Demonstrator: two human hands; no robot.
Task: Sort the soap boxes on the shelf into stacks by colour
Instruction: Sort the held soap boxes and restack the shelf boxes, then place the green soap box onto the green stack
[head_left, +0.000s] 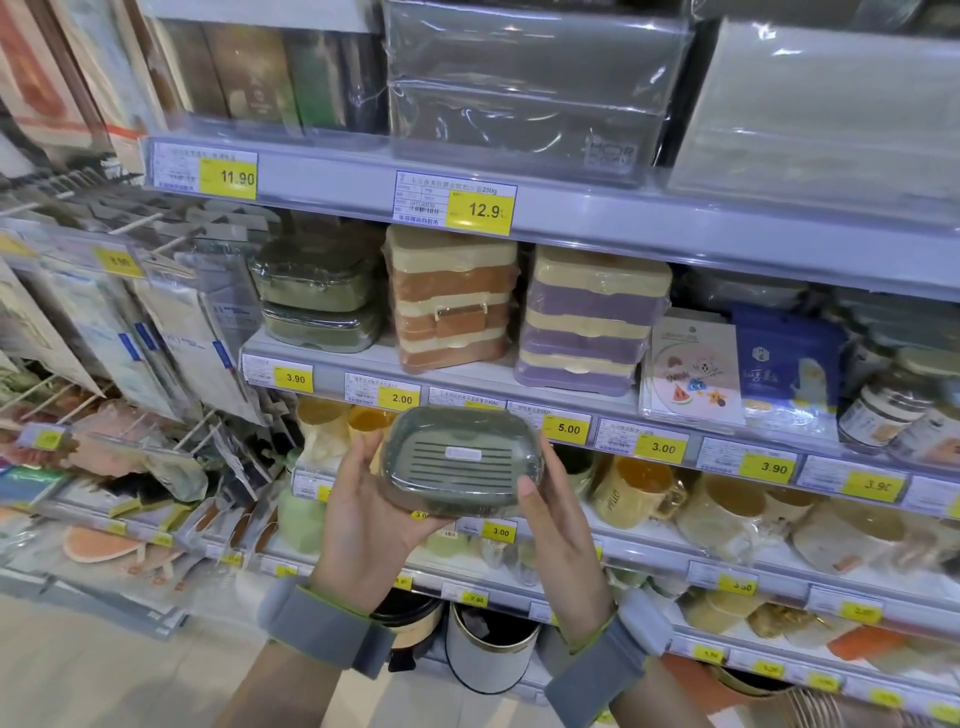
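Note:
A dark green soap box (460, 460) wrapped in clear film is held in front of the shelf, its slotted side facing me. My left hand (363, 525) grips its left end and my right hand (558, 535) its right end. On the shelf (374, 358) behind stand three stacks: two green soap boxes (319, 293) at the left, brown and cream boxes (452, 301) in the middle, purple and cream boxes (587, 322) to the right.
Price labels (569, 428) line the shelf edge. Card packets (691, 369) and jars (893, 400) stand right of the purple stack. Mugs (639, 488) fill the shelf below. Hanging packets (171, 332) on pegs occupy the left. Grey wrapped boxes (524, 88) sit above.

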